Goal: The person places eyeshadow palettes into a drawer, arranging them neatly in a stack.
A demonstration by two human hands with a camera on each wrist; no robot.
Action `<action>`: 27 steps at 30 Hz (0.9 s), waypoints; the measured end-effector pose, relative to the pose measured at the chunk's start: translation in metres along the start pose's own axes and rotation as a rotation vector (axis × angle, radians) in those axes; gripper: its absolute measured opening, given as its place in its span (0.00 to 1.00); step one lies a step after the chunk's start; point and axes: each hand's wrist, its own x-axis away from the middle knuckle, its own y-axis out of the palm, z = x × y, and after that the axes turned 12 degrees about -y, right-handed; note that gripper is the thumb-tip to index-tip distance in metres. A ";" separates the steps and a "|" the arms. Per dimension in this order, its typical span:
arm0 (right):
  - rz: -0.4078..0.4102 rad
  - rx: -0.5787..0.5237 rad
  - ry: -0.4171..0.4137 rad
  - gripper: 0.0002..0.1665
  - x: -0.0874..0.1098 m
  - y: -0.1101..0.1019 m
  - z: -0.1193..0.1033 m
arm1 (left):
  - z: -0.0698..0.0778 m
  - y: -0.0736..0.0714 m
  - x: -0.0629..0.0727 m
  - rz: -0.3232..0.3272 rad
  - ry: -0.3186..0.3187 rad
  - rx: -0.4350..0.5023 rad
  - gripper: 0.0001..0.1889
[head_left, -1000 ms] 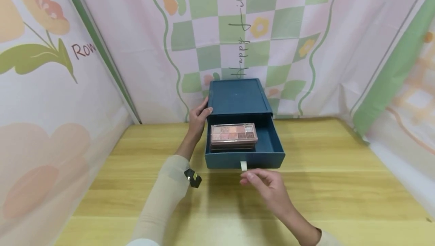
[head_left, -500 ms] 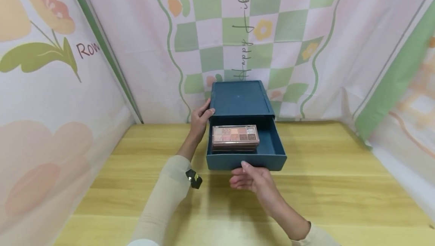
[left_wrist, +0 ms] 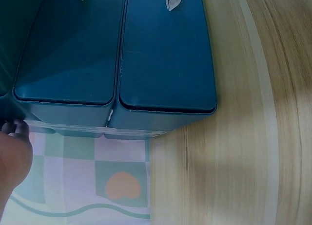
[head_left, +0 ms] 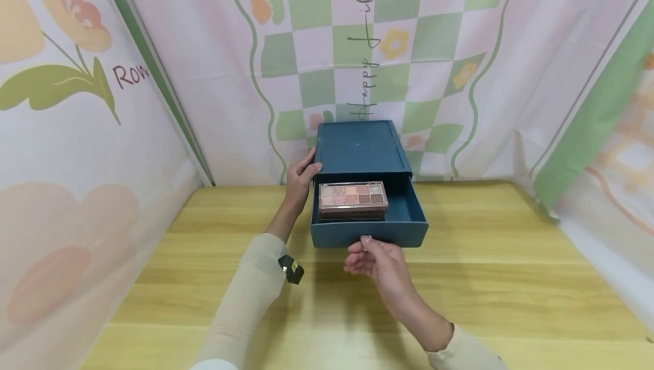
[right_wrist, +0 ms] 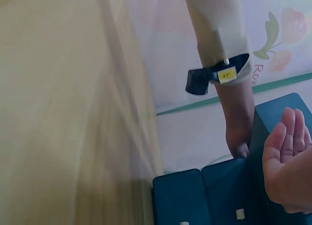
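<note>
A dark blue drawer cabinet (head_left: 361, 147) stands against the back cloth, its top drawer (head_left: 332, 236) pulled partly out. Stacked eyeshadow palettes (head_left: 352, 195) lie in that drawer's left part. My left hand (head_left: 298, 185) rests against the cabinet's left side, thumb near the top edge; its fingers are mostly hidden. My right hand (head_left: 389, 273) has its thumb on the drawer front, the other fingers loosely bent below it. In the right wrist view the right hand (right_wrist: 287, 171) shows fairly straight fingers. The drawer's pull tab is hidden behind this hand.
Lower drawers with white pull tabs (left_wrist: 173, 0) appear closed in the left wrist view. The cabinet stands on a wood-grain table (head_left: 490, 279). Printed cloth walls (head_left: 92, 148) enclose the left, back and right. A black device (head_left: 291, 269) is strapped to the left wrist.
My right hand has gone from the white pull tab to the drawer front, thumb against it. The drawer has slid slightly inward with the palettes. My left hand stays on the cabinet's side.
</note>
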 end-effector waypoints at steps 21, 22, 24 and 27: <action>0.059 0.004 -0.055 0.24 -0.075 -0.006 0.008 | 0.019 0.004 0.013 -0.014 0.017 -0.021 0.31; 0.061 0.010 -0.050 0.24 -0.079 -0.006 0.008 | 0.015 0.003 0.011 -0.009 0.019 -0.022 0.31; 0.068 0.025 -0.042 0.24 -0.087 -0.008 0.009 | 0.006 0.003 0.004 -0.003 0.027 -0.026 0.31; 0.077 0.038 -0.041 0.24 -0.097 -0.010 0.011 | 0.000 0.004 0.001 0.007 0.033 -0.031 0.31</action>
